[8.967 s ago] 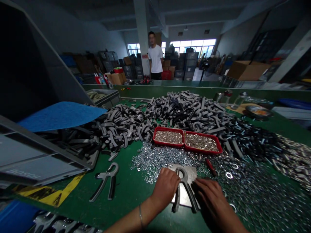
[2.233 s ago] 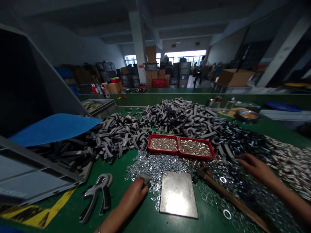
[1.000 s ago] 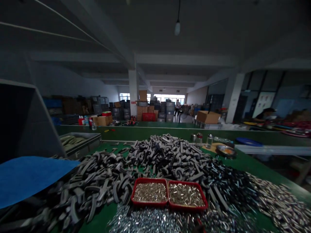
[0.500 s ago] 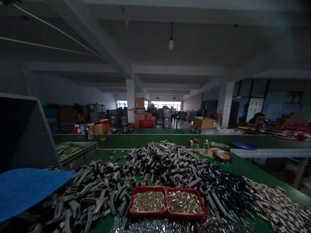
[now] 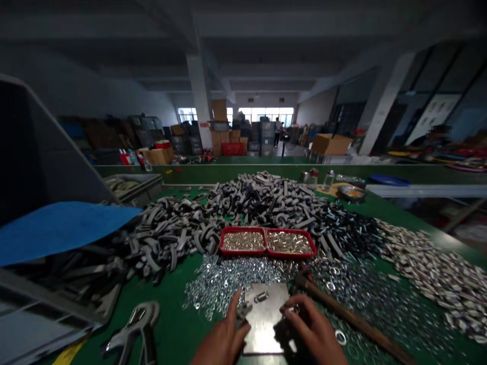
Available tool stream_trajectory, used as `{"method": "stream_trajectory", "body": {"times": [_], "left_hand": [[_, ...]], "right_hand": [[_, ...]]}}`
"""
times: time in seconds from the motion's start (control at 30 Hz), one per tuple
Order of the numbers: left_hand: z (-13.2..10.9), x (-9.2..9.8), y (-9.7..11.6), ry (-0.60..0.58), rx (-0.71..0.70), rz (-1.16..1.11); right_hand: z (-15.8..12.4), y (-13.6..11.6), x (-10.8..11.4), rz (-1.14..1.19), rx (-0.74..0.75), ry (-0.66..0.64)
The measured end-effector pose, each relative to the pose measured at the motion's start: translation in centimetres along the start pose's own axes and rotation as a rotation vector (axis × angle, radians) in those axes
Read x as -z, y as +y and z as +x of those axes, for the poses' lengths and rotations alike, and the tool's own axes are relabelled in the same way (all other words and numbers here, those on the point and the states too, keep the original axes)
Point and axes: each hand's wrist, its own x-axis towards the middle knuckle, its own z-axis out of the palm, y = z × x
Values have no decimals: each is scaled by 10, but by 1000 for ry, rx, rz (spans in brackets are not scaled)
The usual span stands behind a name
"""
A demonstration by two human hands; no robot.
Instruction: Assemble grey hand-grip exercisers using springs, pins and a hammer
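Observation:
My left hand (image 5: 222, 337) reaches in over the left edge of a shiny metal plate (image 5: 266, 334). Its index finger points forward, and a small grey metal part (image 5: 243, 310) sits between that finger and the thumb. A coil spring (image 5: 261, 296) lies on the far part of the plate. Over the plate's right side, my right hand (image 5: 312, 327) has thumb and fingers pinched around a small metal piece (image 5: 291, 309), mostly hidden by the fingers. A hammer (image 5: 350, 314) with a wooden handle lies just right of this hand. Dark shadow hides what is beneath the right palm.
Two red trays (image 5: 243, 252) of small metal pieces stand beyond loose washers (image 5: 232, 276). Behind them rises a heap of grey handles (image 5: 266, 197). Silvery parts (image 5: 429, 268) spread at right. A clamp-like tool (image 5: 135, 329) and a grey crate (image 5: 57, 314) are at left.
My view has tilted down, so the trays sit higher in the picture. Both my hands, the plate, the spring and the hammer now show; none of them was visible before.

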Motion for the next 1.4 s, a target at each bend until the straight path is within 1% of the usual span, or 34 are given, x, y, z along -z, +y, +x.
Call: {"method": "stream_trajectory", "body": {"times": [0.07, 0.1, 0.17, 0.27, 0.3, 0.37, 0.57, 0.63, 0.7, 0.73, 0.77, 0.83, 0.9, 0.93, 1.0, 1.07, 1.1, 1.17, 1.23, 1.27, 1.33, 1.4], "left_hand": [[2, 10, -7, 78, -131, 143], [3, 13, -9, 100, -180, 144], [2, 10, -6, 86, -206, -24], [2, -6, 0, -50, -182, -319], [4, -13, 1, -99, -176, -369], [9, -25, 0, -156, -157, -417], [24, -54, -12, -169, -99, -490], [24, -64, -15, -168, -90, -562], [21, -70, -14, -159, -63, -673], [18, -72, -13, -187, -28, -710], [14, -72, -11, -246, 16, -720], [5, -70, -5, -432, 88, -643], [-2, -66, 0, -589, 86, -538], [-4, -65, 1, -626, 74, -514], [-3, -66, 0, -609, 77, -502], [0, -69, -3, -560, 105, -506], [2, -70, -3, -500, 100, -528], [6, -67, 0, -321, 54, -647], [10, -56, 6, -142, 8, -740], [13, -50, 9, -86, 2, -723], [19, -38, 14, -60, 22, -558], [25, -34, 16, -16, 39, -360]], "right_hand": [[-2, 1, 2, 110, -73, -21], [-3, 1, 2, 165, -99, -27], [-5, 2, 0, 277, -138, -43], [-9, 5, -7, 370, -190, -36], [-10, 6, -9, 375, -198, -23], [-12, 5, -14, 370, -210, -2], [-17, -6, -29, 444, -234, 49], [-18, -7, -32, 446, -221, 63], [-17, -6, -33, 402, -184, 67], [-16, -5, -33, 370, -155, 65], [-15, -3, -32, 340, -125, 52], [-13, 0, -31, 316, -91, 10], [-12, 0, -31, 342, -95, -46], [-13, 0, -31, 359, -103, -67], [-14, -1, -28, 366, -102, -100], [-18, 3, -17, 282, -87, -112], [-22, 7, -7, 188, -69, -89], [-34, 23, 21, -95, -8, 12], [-48, 45, 52, -423, 48, 119], [-55, 56, 66, -564, 49, 144], [-64, 73, 87, -764, 19, 142], [-64, 78, 94, -832, 8, 113]]}}
